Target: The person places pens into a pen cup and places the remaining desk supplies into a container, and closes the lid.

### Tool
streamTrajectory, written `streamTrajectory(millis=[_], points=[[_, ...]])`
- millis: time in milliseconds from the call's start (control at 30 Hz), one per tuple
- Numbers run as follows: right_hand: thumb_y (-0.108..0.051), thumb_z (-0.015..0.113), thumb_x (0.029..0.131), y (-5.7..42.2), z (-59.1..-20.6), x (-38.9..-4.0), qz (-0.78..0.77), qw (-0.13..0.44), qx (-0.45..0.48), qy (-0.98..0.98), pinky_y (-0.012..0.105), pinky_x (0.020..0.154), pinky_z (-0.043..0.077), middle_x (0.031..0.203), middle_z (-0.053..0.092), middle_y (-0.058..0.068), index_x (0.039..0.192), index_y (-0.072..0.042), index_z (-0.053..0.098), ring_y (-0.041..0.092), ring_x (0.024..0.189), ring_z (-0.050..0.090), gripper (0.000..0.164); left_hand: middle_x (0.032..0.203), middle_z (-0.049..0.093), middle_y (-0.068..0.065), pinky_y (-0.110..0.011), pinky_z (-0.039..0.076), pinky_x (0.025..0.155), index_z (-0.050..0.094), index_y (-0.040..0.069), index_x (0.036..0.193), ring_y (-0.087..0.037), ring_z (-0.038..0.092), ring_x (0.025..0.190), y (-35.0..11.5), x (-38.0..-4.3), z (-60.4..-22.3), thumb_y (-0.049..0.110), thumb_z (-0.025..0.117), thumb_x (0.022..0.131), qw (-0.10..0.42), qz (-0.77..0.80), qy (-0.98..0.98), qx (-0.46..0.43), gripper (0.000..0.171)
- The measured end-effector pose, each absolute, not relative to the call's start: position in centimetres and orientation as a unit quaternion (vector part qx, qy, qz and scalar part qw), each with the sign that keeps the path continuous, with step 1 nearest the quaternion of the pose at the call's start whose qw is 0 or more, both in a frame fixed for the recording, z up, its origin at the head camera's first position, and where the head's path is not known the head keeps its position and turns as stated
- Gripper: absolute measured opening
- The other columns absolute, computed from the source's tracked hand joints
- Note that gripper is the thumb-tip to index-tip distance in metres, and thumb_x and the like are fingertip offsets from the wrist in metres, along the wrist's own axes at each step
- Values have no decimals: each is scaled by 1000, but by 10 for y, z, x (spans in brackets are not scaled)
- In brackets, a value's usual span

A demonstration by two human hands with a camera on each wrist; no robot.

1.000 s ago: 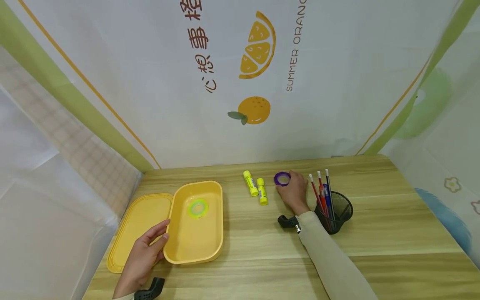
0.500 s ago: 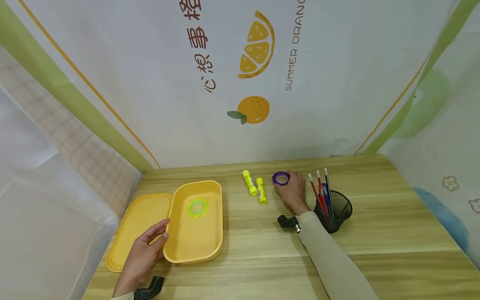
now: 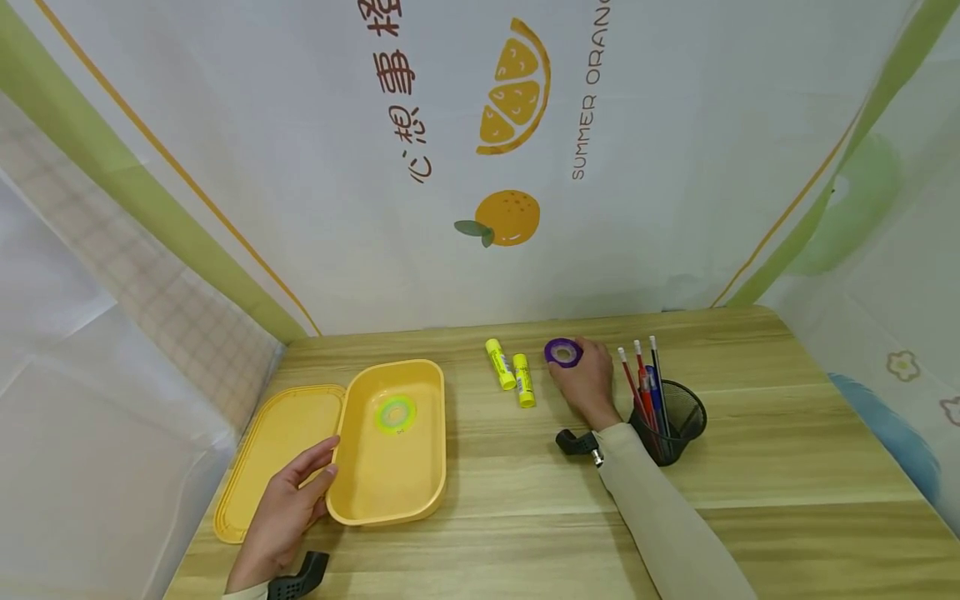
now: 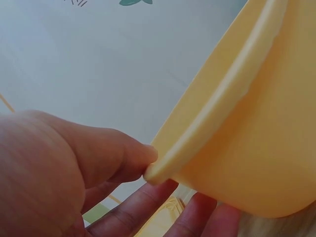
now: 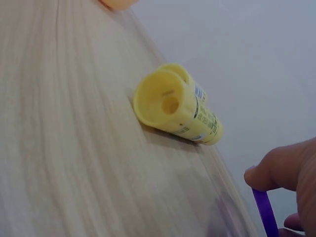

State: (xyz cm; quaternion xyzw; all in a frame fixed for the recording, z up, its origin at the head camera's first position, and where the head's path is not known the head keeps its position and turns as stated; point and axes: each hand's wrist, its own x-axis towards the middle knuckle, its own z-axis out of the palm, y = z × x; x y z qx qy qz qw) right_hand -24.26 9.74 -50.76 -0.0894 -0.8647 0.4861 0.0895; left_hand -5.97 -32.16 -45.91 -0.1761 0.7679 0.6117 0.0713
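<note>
In the head view my right hand [image 3: 587, 382] pinches a purple roll of tape [image 3: 563, 352] near the back of the table. The right wrist view shows the thumb on the edge of the purple roll [image 5: 265, 212], which stands tilted. My left hand [image 3: 288, 504] holds the left rim of a yellow plastic box [image 3: 387, 479]; up close, the thumb [image 4: 123, 153] meets the rim and the fingers lie under the outer wall. A green-and-yellow ring [image 3: 396, 414] shows on the box floor. Two yellow glue sticks [image 3: 500, 365] lie left of the tape.
The box's yellow lid [image 3: 281, 458] lies flat to its left, partly behind my left hand. Close to my right forearm stands a black mesh cup [image 3: 684, 417] with several pens and pencils. A printed cloth [image 3: 480, 283] hangs behind the table's back edge.
The purple tape has tilted and risen slightly in my right hand. My left hand and the box have stayed in place.
</note>
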Motion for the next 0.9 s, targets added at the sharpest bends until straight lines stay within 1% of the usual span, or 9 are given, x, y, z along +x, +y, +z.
streamTrajectory(millis=[267, 433, 667, 900], points=[[-26, 86, 86, 96, -504, -240, 501, 92, -85, -856, 60, 111, 49, 145, 53, 23, 151, -2, 53, 44, 133, 54, 77, 162, 39, -16, -25, 62, 77, 41, 14, 164, -3, 65, 105, -322, -60, -459, 13, 53, 112, 73, 615, 765, -178, 53], [-24, 85, 85, 90, -497, -238, 511, 101, -72, -851, 58, 110, 51, 144, 54, 22, 149, -1, 55, 43, 132, 55, 75, 162, 39, -16, -26, 62, 78, 41, 15, 164, -2, 65, 106, -323, -59, -460, 13, 54, 112, 75, 616, 763, -181, 53], [-25, 88, 83, 78, -483, -233, 508, 124, -43, -851, 56, 110, 51, 142, 56, 22, 147, -1, 58, 42, 131, 56, 75, 162, 40, -15, -25, 61, 74, 42, 16, 163, -1, 63, 104, -324, -60, -461, 14, 54, 112, 75, 609, 769, -178, 53], [-23, 87, 83, 65, -470, -226, 502, 131, -13, -855, 55, 110, 53, 141, 58, 22, 146, 2, 58, 42, 131, 57, 73, 162, 40, -15, -25, 61, 74, 42, 17, 163, -1, 63, 105, -324, -60, -461, 15, 55, 111, 76, 607, 770, -180, 54]])
